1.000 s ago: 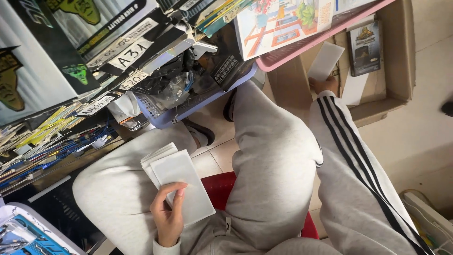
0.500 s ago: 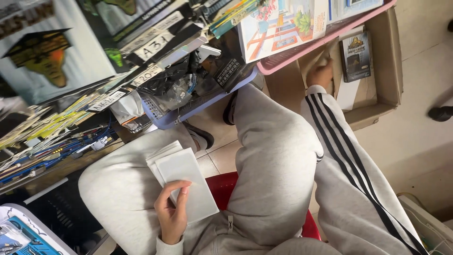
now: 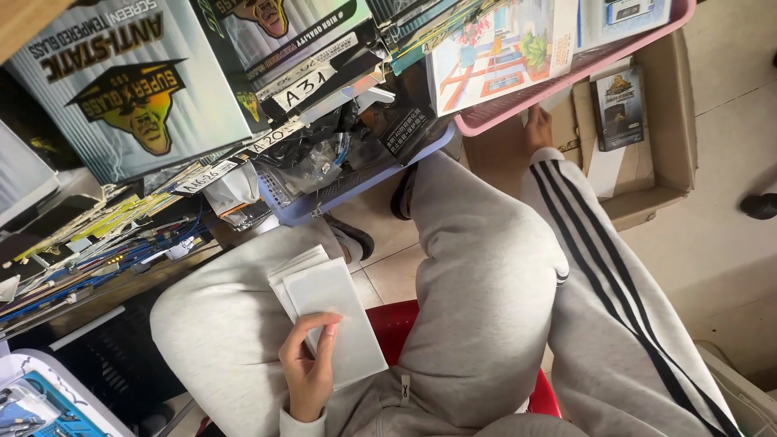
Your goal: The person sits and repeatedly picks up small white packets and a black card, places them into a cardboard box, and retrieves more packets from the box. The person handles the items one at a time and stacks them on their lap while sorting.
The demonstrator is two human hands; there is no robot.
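Note:
My left hand [image 3: 310, 371] rests on my left thigh and grips a small stack of flat white packets [image 3: 336, 311], thumb on the top one. My right hand [image 3: 537, 127], at the end of a grey sleeve with black stripes, reaches into an open cardboard box [image 3: 655, 174] on the floor. The rim of a pink tray [image 3: 566, 77] partly hides it, so its fingers cannot be made out. A small dark boxed item [image 3: 619, 105] and a white packet [image 3: 603, 174] lie inside the cardboard box.
I sit on a red stool [image 3: 396, 320]. A lavender basket [image 3: 356, 182] of bagged parts and cables stands ahead. Large glossy boxes [image 3: 137, 89] lean at the upper left, flat packages [image 3: 89, 243] are piled at left, and a blue-and-white tray [image 3: 40, 400] sits at the lower left.
My right hand has moved a little deeper into the cardboard box, under the pink tray. The left hand keeps the white packets still on my thigh.

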